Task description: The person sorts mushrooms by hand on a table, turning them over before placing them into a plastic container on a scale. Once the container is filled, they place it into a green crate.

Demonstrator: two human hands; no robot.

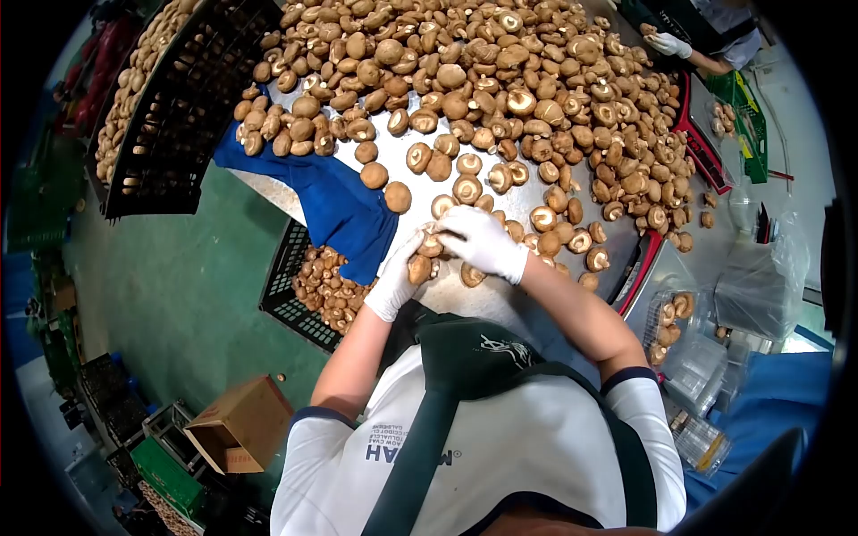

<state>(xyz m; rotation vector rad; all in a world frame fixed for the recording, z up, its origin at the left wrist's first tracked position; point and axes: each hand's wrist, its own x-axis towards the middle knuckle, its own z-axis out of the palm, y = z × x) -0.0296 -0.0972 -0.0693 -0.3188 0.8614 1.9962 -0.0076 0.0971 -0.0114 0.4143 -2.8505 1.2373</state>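
Both my hands wear white gloves and meet at the near edge of a metal table (536, 198) heaped with brown mushrooms (451, 76). My left hand (399, 277) is curled around a few mushrooms (420, 268) at the table's edge. My right hand (483, 239) reaches over from the right, its fingertips bent onto a mushroom beside the left hand's fingers; what exactly they grip is partly hidden. Loose mushrooms lie just beyond and to the right of my hands. A blue cloth (326, 196) hangs over the table edge left of them.
Below the cloth stands a black crate (299, 317) of mushrooms; another black crate (161, 125) is at upper left. A cardboard box (239, 424) sits on the green floor. Plastic trays (702, 366) lie at right. A co-worker's gloved hand (668, 45) shows at upper right.
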